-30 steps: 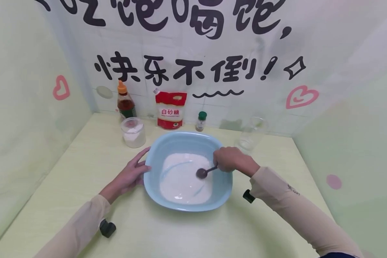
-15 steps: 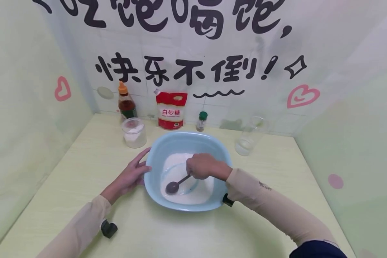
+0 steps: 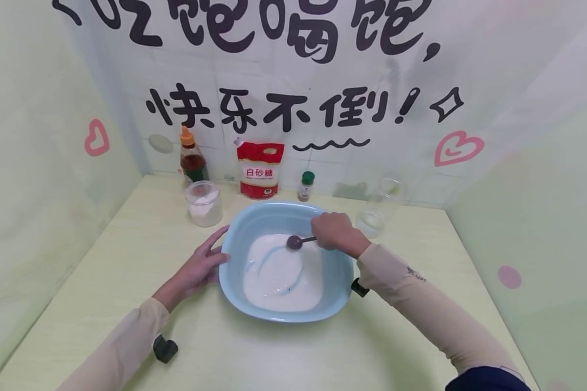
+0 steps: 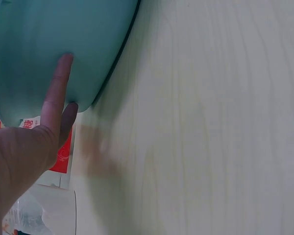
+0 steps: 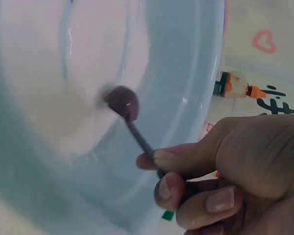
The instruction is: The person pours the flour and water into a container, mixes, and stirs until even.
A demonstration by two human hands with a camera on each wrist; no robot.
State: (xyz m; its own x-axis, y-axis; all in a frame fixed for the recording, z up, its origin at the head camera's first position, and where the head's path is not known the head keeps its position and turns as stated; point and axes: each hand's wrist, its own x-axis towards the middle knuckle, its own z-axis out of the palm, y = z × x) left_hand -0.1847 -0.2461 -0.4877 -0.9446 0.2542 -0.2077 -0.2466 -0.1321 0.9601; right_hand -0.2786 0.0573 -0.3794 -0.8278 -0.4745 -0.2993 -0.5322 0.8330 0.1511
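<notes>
A light blue plastic basin [image 3: 235, 296] holds a white liquid [image 3: 279, 274] with curved blue streaks where its bottom shows through. My right hand [image 3: 335, 231] grips the thin handle of a dark brown spoon [image 3: 294, 243] over the basin's right side. In the right wrist view the spoon [image 5: 122, 102] has its bowl at the far edge of the liquid, and the thumb and fingers close round the handle's end. My left hand [image 3: 203, 266] rests against the basin's left side. Its straight fingers [image 4: 56, 95] touch the outer wall in the left wrist view.
Behind the basin stand a clear jar of white powder [image 3: 204, 205], an orange-capped sauce bottle [image 3: 193, 160], a red and white sugar pouch [image 3: 260, 171] and a small green-capped bottle [image 3: 305, 186]. A clear glass pitcher [image 3: 374, 220] is at the back right, close to my right hand.
My right hand has swept the spoon from the right side to the basin's front left, then back up to the far side. The streaks have shifted. My left hand stays on the basin.
</notes>
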